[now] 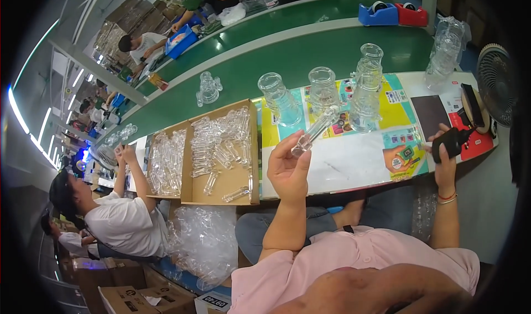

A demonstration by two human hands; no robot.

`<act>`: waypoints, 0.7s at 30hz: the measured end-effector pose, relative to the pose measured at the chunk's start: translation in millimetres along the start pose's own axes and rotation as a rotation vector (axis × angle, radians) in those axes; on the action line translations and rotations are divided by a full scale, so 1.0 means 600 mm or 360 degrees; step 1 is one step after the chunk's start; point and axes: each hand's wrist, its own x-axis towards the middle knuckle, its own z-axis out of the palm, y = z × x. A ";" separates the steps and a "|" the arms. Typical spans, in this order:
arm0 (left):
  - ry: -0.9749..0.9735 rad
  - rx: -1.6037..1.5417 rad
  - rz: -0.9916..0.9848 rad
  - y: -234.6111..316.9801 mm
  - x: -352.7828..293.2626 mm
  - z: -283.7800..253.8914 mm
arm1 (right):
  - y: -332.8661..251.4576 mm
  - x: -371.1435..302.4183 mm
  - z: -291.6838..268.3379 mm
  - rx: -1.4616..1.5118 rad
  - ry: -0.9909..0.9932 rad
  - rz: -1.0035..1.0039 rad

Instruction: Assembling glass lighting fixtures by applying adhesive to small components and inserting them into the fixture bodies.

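Observation:
Between the thumb and fingers of my left hand (pixel 290 169) is a clear tube (pixel 318 128), slanting up to the right. Whether it is glass or plastic I cannot tell. My right hand (pixel 444 169) is wrapped round a small black bottle (pixel 452 144) with a thin nozzle, over the right part of the worktop. Beyond the tube stand three tall clear ribbed vessels: a left one (pixel 279 101), a middle one (pixel 322 87) and a right one (pixel 366 93). To the left of my left hand, a cardboard tray (pixel 254 165) holds many similar clear tubes (pixel 221 142).
A fan (pixel 496 84) and a brush (pixel 472 106) are at the right, near a wrapped clear vessel (pixel 444 54). Tape dispensers (pixel 394 14) sit at the back. A co-worker (pixel 124 223) works at the left, beside a bag of clear plastic (pixel 203 242).

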 end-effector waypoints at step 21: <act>-0.0912 0.1578 0.0055 -0.075 -0.023 -0.049 | -0.011 -0.071 0.236 0.0833 -0.1055 0.0920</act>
